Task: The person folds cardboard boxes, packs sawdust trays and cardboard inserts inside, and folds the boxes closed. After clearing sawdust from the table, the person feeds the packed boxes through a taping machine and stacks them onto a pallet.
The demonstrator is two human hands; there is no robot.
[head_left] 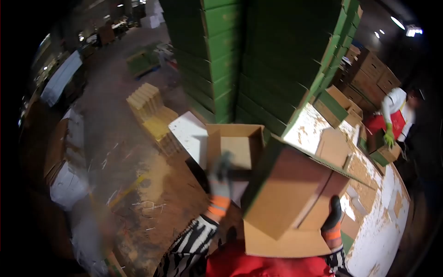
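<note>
The cardboard box (297, 191) is right in front of the person, above the red apron (272, 267), tilted with its open side facing up toward the head and a wide flap hanging at the bottom. The right hand (331, 221), in a dark glove with an orange cuff, has hold of the box's right edge; its fingers are bent against the cardboard and partly hidden behind it. The left hand (221, 177), in a grey glove, is blurred and just beside the box's left side, in front of a smaller open box (235, 145); how far its fingers are open, and whether they touch anything, I cannot tell. A white board (190, 133) lies just left of the smaller box. Behind are tall stacks of green boxes (281, 60). To the right stretches a white table (385, 240) with brown patches and several boxes on it, and beyond it a co-worker (397, 113) with a green glove touches another box (385, 154).
</note>
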